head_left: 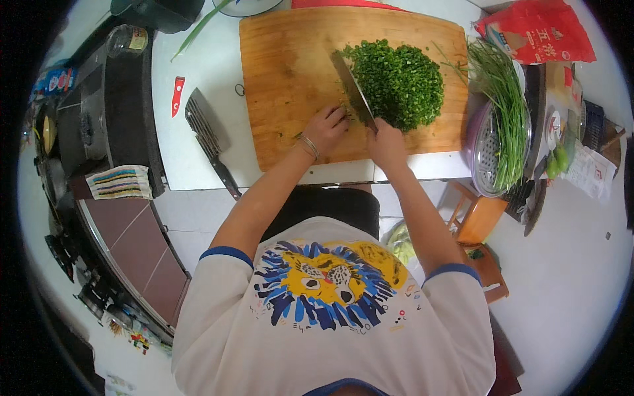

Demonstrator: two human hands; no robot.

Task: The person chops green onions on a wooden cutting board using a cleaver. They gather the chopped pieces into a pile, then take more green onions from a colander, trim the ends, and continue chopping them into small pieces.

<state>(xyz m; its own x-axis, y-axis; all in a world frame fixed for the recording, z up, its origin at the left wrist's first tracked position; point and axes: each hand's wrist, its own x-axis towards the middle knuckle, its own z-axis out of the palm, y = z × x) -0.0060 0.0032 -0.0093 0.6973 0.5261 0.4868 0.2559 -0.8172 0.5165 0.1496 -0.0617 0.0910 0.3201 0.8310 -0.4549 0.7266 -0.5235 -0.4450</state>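
My right hand (387,144) grips the handle of a wide-bladed kitchen knife (356,91). Its blade stands along the left side of a large heap of finely chopped green chives (399,82) on the wooden cutting board (284,72). Left of the blade, my left hand (325,131) rests low on the board near its front edge, fingers curled and closed. A few green scraps lie by the fingertips; whether the fingers pinch any is hidden.
To the right, long uncut chives (508,132) lie over a colander (487,162), beneath a red bag (545,33). Left of the board are a black-handled slotted blade (210,142) and a small red-handled tool (177,97). A wooden stool (482,221) stands under the counter's right side.
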